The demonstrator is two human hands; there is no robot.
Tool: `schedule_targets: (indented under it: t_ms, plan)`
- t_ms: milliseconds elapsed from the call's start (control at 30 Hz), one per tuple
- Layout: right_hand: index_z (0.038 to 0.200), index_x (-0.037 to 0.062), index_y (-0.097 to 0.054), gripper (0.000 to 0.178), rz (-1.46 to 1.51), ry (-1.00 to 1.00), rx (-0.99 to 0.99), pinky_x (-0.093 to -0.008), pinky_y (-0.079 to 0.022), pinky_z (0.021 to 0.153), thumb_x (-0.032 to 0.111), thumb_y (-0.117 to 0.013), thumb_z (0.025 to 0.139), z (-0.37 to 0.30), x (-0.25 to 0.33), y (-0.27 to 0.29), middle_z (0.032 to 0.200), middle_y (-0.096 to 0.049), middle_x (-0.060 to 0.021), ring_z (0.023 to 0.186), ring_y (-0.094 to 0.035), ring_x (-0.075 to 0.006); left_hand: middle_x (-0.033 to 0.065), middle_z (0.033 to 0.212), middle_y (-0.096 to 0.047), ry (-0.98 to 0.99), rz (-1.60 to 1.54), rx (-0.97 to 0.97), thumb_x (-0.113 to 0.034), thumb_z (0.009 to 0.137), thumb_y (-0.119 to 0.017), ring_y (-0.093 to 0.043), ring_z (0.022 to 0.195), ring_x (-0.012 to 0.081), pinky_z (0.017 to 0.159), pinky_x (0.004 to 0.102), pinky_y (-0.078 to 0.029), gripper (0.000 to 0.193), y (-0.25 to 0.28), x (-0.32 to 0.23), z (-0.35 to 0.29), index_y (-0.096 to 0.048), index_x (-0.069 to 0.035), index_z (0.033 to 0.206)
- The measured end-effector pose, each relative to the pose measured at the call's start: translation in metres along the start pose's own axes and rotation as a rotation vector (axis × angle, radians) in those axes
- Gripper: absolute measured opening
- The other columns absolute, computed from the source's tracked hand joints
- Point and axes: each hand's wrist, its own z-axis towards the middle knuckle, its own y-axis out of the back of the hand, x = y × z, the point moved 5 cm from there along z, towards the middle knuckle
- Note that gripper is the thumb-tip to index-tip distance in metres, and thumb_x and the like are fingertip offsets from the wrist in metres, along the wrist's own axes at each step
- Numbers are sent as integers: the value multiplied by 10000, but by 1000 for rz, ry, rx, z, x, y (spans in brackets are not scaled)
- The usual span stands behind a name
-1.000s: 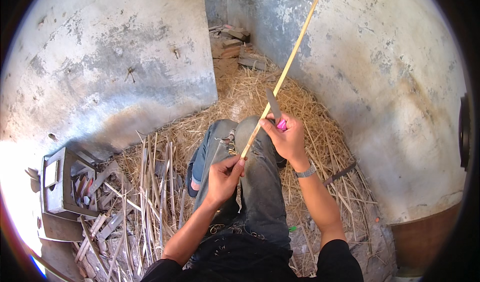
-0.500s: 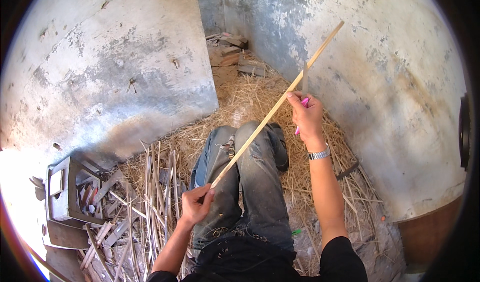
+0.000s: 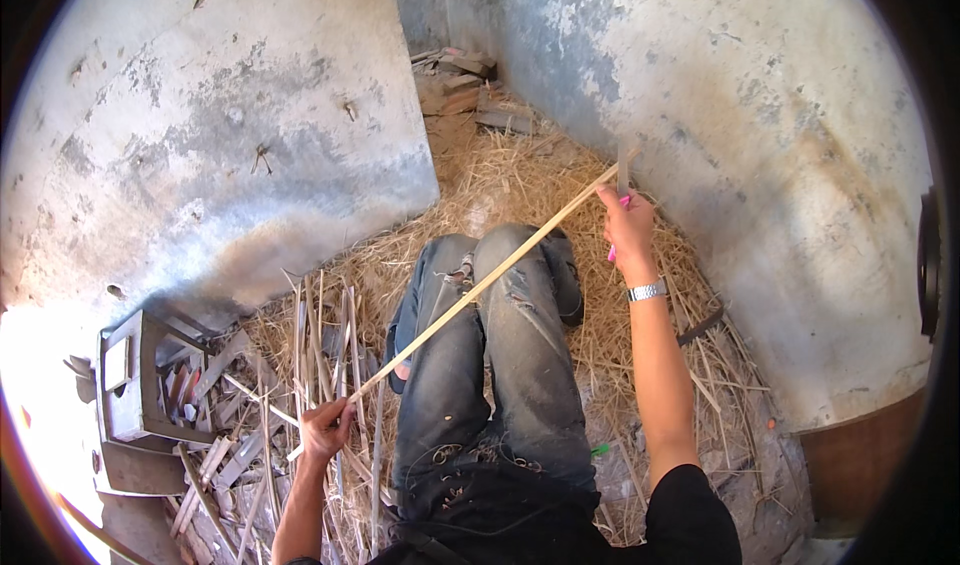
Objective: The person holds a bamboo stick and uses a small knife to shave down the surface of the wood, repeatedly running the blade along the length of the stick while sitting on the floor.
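Observation:
A long pale strip of split wood or bamboo (image 3: 480, 287) runs slantwise over my knees. My left hand (image 3: 326, 428) is closed around its lower part, and a short tail sticks out behind the fist. Near the upper end, my right hand (image 3: 629, 233) is closed on a knife with a pink handle (image 3: 612, 253). Its narrow blade (image 3: 623, 173) points up and lies against the strip, with my thumb pressed beside it. Whether the blade has entered the wood cannot be made out.
Straw and shavings (image 3: 520, 177) cover the ground around my legs. Several long strips (image 3: 312, 340) lie at my left, beside a wooden stool-like frame (image 3: 150, 430) with scraps. A leaning panel (image 3: 230, 135) and a peeling wall (image 3: 760, 165) stand close. Bricks (image 3: 465, 75) lie at the back.
My left hand has drawn back down and left, and the strip has slid with it. The right hand has moved slightly right and down, so the knife is now near the strip's upper end.

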Motion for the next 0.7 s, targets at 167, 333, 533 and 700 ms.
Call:
schedule_targets:
  t_ms: [167, 333, 533, 700]
  plan:
    - [941, 24, -773, 477, -598, 547, -112, -429, -359, 474, 430, -572, 1091, -7, 2, 9, 565, -544, -98, 462, -507, -256, 100, 673, -673, -110, 121, -55, -102, 897, -824, -639, 507, 237, 468, 356, -483, 120, 16, 23, -13, -784, -36, 988]
    - [863, 29, -736, 505, -841, 542, -80, -475, -379, 493, 410, -517, 1112, -17, 13, -4, 564, -545, -167, 494, -518, -380, 69, 676, -642, -249, 306, -92, -76, 895, -818, -620, 523, 242, 474, 386, -481, 143, 23, 29, -11, -742, -59, 1014]
    - [835, 43, -723, 495, -874, 467, 138, -498, -416, 508, 407, -521, 1105, -40, -3, -24, 591, -587, -184, 540, -586, -407, 67, 676, -648, -306, 302, -121, -79, 870, -843, -637, 522, 241, 462, 372, -481, 171, 18, 14, 7, -747, -65, 1010]
    - [934, 59, -757, 469, -833, 495, 208, -508, -496, 559, 421, -510, 1102, -73, 0, -46, 643, -640, -202, 615, -652, -430, 65, 681, -656, -309, 258, -133, -98, 868, -849, -653, 524, 250, 454, 380, -493, 156, 1, -5, 26, -758, -71, 990]
